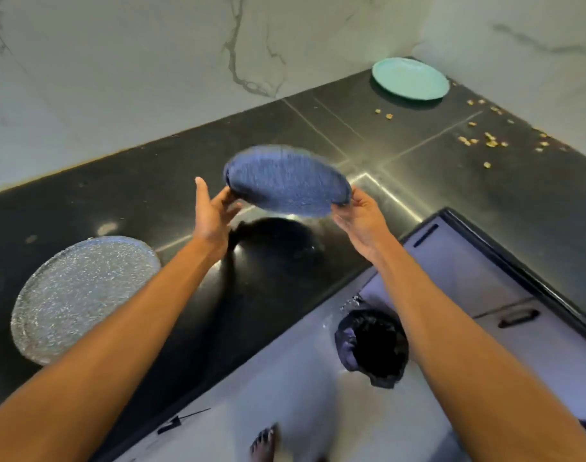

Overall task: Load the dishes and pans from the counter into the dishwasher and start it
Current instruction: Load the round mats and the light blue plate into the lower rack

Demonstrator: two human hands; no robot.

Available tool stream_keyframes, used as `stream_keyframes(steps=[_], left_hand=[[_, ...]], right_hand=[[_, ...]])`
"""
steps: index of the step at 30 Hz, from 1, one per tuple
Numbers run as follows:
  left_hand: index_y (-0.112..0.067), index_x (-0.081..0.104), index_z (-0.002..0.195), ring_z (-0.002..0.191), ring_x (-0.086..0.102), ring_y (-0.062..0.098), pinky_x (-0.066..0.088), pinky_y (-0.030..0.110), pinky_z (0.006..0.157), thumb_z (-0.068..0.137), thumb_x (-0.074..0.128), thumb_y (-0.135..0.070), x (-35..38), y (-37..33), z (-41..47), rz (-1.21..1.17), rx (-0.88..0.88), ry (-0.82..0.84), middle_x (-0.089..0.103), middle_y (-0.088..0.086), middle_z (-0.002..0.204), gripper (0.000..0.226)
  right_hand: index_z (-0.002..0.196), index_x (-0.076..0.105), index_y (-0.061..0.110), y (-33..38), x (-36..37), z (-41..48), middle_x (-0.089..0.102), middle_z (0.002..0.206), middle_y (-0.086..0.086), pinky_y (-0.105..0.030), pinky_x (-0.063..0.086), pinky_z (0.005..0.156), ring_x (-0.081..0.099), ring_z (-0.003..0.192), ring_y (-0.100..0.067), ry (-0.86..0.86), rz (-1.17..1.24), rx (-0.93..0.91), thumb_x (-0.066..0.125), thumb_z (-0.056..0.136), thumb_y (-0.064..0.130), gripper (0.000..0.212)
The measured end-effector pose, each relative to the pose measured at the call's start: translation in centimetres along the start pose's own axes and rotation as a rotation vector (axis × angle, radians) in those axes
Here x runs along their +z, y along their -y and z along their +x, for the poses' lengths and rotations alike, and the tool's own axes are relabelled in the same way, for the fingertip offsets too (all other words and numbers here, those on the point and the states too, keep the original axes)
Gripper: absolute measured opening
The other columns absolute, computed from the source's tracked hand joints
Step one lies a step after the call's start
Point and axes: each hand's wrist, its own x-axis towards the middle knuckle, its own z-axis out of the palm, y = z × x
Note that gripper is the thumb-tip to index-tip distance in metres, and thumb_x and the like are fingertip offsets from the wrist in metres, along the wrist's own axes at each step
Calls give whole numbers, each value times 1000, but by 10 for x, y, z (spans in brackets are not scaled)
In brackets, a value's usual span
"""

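A blue speckled plate (286, 180) is held tilted in the air above the black counter (418, 155), blurred by motion. My left hand (213, 213) grips its left rim with fingers curled under it. My right hand (359, 215) holds its right rim between thumb and fingers. A clear textured glass plate (81, 296) lies flat on the counter at the near left. A turquoise plate (409, 78) sits in the far corner by the marble wall. No dishwasher can be made out for certain.
Food crumbs (489, 140) lie scattered on the counter at the far right. Grey cabinet fronts with dark handles (518, 316) run below the counter on the right. A bin lined with a dark bag (373, 346) stands on the floor. My bare foot (265, 443) shows at the bottom.
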Motion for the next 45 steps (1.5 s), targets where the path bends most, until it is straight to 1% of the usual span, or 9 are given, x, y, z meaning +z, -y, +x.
stream_keyframes(steps=[3,7,13,18,27,32,36,42,45], left_hand=[[-19,68,111,104,59,15,40,33,90,94,19,-72,46,24,-23,-128,-69,112,70,-3,107,74],[-11,60,109,80,67,17,53,31,75,98,44,-15,126,80,-73,-85,-163,267,68,5,93,20],[-19,61,106,87,64,16,49,33,84,90,31,15,211,200,-164,195,-322,469,74,-9,91,49],[-22,60,108,89,61,16,48,35,80,92,28,18,277,325,-262,402,-411,522,65,-6,103,54],[-14,59,97,84,54,18,41,28,72,80,24,29,353,510,-421,595,-542,554,60,3,92,58],[-18,60,107,93,59,16,49,29,84,86,34,27,383,573,-448,786,-542,651,68,-6,95,56],[-16,57,121,96,62,16,52,19,70,94,49,10,406,617,-434,1032,-509,750,66,1,108,38],[-18,65,114,82,64,19,49,22,60,94,53,-3,434,690,-378,1347,-385,877,69,11,111,28],[-26,66,105,99,66,24,51,31,82,92,58,-7,450,730,-348,1464,-325,922,70,5,109,24]], right_hand=[[87,76,21,5,-45,-52,72,81,11,-17,43,63,59,71,-6,-123,66,-23,40,89,-18,54],[134,57,8,2,-130,-147,68,113,-5,-20,56,70,68,85,-8,-239,172,1,31,97,-16,51],[155,29,25,-43,-257,-306,56,131,8,-24,56,71,65,96,-8,-289,144,166,19,80,-33,95],[154,29,27,-109,-362,-450,65,110,-3,-29,57,57,56,77,-17,-547,408,257,21,77,-28,95],[94,69,18,-205,-476,-628,56,52,10,-28,52,56,51,45,-7,-1002,510,408,48,98,17,21],[113,69,14,-252,-523,-677,73,99,-5,-42,57,82,68,92,-27,-1113,207,478,63,94,8,20],[137,57,11,-290,-564,-685,70,96,-3,-37,53,74,64,81,-20,-1304,150,506,66,93,9,44],[91,72,30,-350,-630,-662,76,97,2,-40,57,82,70,89,-19,-1494,139,412,69,87,9,23],[91,74,24,-381,-664,-638,76,93,3,-36,56,77,69,87,-17,-1581,79,408,68,84,8,18]])
